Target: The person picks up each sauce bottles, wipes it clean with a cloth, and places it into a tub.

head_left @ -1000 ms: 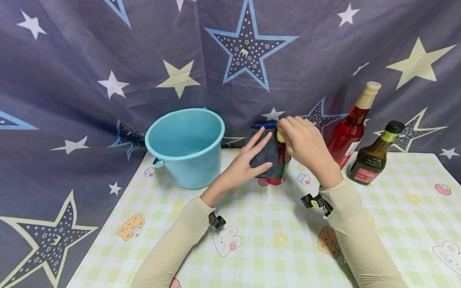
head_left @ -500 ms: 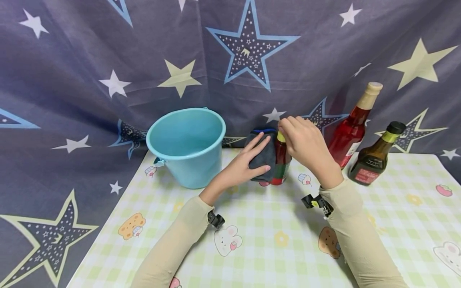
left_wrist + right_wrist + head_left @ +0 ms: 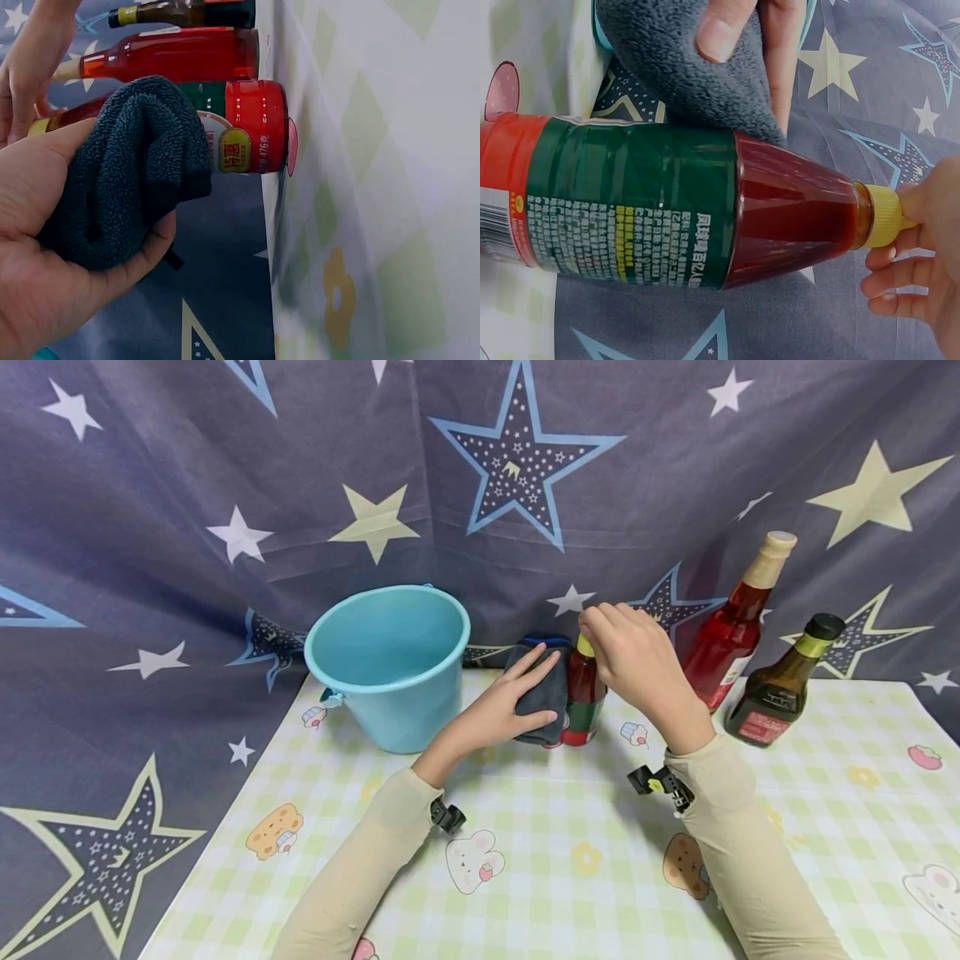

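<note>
A red sauce bottle [image 3: 583, 697] [image 3: 240, 127] [image 3: 690, 221] with a green and red label and a yellow cap [image 3: 885, 216] stands on the table near the back. My right hand [image 3: 637, 664] [image 3: 922, 255] pinches the yellow cap from above. My left hand [image 3: 498, 714] [image 3: 52, 247] grips a dark grey cloth [image 3: 542, 693] [image 3: 127, 172] [image 3: 682, 64] and presses it against the bottle's left side.
A light blue bucket [image 3: 390, 664] stands to the left of the cloth. Right of the hands stand a tall red bottle [image 3: 731, 627] [image 3: 165, 56] and a shorter dark bottle [image 3: 776, 689] [image 3: 187, 13]. A star-patterned curtain [image 3: 480, 485] hangs behind the checked tablecloth [image 3: 570, 860].
My left hand has slid the grey cloth left and down along the bottle, baring more of its red body. My right hand has stayed on the cap.
</note>
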The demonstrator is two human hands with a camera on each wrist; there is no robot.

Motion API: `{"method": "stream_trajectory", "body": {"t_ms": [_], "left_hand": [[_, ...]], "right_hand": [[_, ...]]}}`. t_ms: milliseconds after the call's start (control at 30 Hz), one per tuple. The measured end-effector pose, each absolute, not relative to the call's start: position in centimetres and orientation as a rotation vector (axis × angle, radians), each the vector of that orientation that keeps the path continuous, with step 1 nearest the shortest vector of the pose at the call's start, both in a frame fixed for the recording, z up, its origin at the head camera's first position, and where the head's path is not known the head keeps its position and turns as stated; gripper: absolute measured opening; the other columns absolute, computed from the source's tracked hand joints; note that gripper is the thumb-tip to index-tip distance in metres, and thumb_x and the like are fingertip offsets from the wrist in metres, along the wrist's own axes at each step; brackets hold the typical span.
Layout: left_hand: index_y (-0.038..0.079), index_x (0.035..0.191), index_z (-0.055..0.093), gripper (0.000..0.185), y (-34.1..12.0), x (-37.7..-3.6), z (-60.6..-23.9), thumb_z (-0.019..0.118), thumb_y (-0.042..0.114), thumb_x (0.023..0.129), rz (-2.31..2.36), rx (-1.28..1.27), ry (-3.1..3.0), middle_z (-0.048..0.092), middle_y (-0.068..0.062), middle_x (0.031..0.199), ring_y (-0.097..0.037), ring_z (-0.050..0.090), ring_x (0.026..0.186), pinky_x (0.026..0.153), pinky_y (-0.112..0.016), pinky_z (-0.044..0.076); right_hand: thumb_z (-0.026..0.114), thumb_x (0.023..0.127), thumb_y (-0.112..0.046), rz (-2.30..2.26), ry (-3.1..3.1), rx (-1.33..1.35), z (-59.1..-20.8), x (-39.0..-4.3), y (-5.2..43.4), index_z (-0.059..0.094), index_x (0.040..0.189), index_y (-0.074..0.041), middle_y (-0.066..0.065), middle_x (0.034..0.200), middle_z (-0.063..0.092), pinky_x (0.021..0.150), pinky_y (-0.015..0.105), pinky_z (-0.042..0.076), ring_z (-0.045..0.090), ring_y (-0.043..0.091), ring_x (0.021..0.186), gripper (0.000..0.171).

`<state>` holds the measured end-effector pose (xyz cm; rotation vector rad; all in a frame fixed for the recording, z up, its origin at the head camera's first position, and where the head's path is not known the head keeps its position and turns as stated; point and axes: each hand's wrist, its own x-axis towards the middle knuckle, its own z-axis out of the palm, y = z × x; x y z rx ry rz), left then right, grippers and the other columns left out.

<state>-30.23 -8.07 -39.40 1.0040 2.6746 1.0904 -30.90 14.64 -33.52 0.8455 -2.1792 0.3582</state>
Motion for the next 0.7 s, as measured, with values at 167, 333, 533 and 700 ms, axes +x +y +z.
{"method": "stream_trajectory", "body": {"t_ms": [167,333,533,700], "left_hand": [[0.026,0.165,0.013,0.084,-8.1,-30.2,-39.5,0.066,0.033,0.100,1.027,0.976,2.677,0.001,-0.002,0.174,-0.028,0.012,0.160,0.123,-0.049,0.031],[0.025,0.165,0.014,0.083,-8.0,-30.4,-40.0,0.066,0.033,0.100,0.911,0.933,2.676,0.000,-0.003,0.174,-0.031,0.014,0.159,0.123,-0.050,0.030],[0.021,0.165,0.019,0.082,-7.9,-30.7,-41.2,0.068,0.032,0.099,0.770,0.918,2.669,0.003,-0.009,0.173,-0.035,0.020,0.157,0.123,-0.053,0.030],[0.020,0.164,0.021,0.081,-7.9,-30.9,-41.7,0.068,0.033,0.099,0.710,0.897,2.665,0.005,-0.009,0.173,-0.034,0.022,0.157,0.122,-0.057,0.028]], "right_hand": [[0.056,0.104,-0.013,0.361,-2.191,0.843,-33.6,-30.9,14.7,0.061,0.098,-0.004,0.009,0.082,0.060,0.065,0.038,0.043,0.053,0.028,0.073,0.012],[0.056,0.104,-0.013,0.365,-2.182,0.846,-33.6,-30.9,14.8,0.061,0.098,-0.004,0.010,0.082,0.061,0.064,0.038,0.044,0.054,0.029,0.072,0.012],[0.056,0.104,-0.012,0.367,-2.181,0.849,-33.7,-30.9,14.8,0.061,0.099,-0.004,0.010,0.083,0.062,0.064,0.038,0.044,0.053,0.028,0.072,0.011],[0.055,0.104,-0.012,0.366,-2.173,0.854,-33.6,-30.9,14.7,0.061,0.098,-0.004,0.009,0.082,0.061,0.064,0.038,0.043,0.052,0.028,0.072,0.011]]}}
